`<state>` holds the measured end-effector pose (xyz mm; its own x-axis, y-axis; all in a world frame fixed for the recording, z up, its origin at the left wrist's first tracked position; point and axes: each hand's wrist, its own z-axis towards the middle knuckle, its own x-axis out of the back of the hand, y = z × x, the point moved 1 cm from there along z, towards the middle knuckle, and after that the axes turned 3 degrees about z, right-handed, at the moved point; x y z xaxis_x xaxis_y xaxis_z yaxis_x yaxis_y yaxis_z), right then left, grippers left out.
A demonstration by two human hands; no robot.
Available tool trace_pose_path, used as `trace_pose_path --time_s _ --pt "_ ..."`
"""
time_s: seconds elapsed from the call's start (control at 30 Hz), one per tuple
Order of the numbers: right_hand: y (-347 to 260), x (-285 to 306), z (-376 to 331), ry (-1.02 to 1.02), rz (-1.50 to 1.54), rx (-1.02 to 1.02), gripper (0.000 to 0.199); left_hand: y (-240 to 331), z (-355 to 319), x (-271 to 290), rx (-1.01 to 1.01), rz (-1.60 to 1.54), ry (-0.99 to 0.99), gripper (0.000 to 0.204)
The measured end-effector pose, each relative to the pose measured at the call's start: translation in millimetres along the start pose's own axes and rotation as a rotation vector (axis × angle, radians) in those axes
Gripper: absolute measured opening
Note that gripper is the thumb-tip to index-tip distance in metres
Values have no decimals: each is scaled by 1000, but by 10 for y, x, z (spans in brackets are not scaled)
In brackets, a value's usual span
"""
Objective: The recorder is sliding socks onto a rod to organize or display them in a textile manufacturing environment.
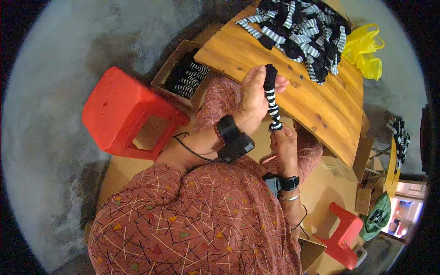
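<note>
A black-and-white striped sock (272,98) is stretched between both hands in front of the wooden table (316,107). My left hand (254,98) grips its black upper end, fingers curled around it. My right hand (285,144) pinches the lower striped end from below. Both wrists carry black strapped devices with cables. A heap of similar striped socks (302,32) lies on the far part of the table.
A cardboard box (176,59) holding stacked striped socks sits left of the table. A red plastic stool (123,112) stands at the left, another red stool (343,236) at lower right. A yellow plastic bag (364,50) lies beyond the table's far edge.
</note>
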<state>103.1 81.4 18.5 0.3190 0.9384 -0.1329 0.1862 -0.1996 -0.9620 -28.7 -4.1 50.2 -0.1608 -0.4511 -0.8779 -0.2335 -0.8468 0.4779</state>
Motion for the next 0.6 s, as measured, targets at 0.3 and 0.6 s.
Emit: trace_pose_path --time_s 0.3,0.6 --pt "-41 68 -41 -4 18 11 20 5 9 198 -45 319 -91 23" --pt "-2 356 -34 -87 -212 106 22 444 64 138 221 649 -427 35"
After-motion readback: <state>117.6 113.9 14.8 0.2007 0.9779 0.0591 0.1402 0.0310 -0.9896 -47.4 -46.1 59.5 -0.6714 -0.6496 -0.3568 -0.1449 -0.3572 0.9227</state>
